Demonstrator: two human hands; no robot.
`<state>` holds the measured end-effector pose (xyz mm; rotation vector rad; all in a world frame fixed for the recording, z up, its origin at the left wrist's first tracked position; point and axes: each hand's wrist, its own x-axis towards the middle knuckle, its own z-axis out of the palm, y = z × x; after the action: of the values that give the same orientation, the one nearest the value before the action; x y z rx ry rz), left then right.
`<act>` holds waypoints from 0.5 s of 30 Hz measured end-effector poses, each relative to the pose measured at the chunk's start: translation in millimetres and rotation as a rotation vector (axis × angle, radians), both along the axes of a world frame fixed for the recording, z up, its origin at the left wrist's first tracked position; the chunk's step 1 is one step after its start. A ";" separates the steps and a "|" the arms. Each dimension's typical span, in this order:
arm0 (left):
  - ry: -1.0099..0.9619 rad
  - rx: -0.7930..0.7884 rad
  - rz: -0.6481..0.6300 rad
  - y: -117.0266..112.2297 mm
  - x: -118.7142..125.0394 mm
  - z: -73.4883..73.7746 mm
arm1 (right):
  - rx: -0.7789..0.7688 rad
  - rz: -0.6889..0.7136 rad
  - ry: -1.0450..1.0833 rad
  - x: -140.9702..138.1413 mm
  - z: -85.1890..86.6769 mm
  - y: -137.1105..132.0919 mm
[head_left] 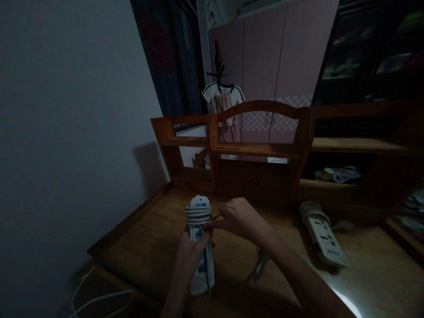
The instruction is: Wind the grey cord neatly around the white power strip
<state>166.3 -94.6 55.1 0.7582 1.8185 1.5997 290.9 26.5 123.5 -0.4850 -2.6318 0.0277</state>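
Observation:
A white power strip [200, 265] with blue socket faces is held up over the wooden desk, with several turns of its grey cord [198, 215] wound around the far end. My left hand [192, 251] grips the strip's middle, thumb across its face just below the coils. On the right side, my right hand [236, 218] pinches the loose run of the cord close to the coils. Below my right forearm hangs a blurred end of cord [261, 266], possibly with the plug.
Another white power strip [326, 240], cord wrapped round its far end, lies on the desk [145, 240] at right. A wooden shelf unit [258, 149] stands along the back, holding a plastic bag [346, 174]. A white wall [82, 132] borders the left; white cable [99, 298] lies lower left.

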 end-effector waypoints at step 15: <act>0.121 0.003 0.019 -4.9 9.6 34.7 | 0.152 0.086 0.255 2.7 -2.9 2.5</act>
<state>175.9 -99.6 89.8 0.8574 1.9140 1.5998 293.6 28.9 120.6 -0.2956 -2.3809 -0.0776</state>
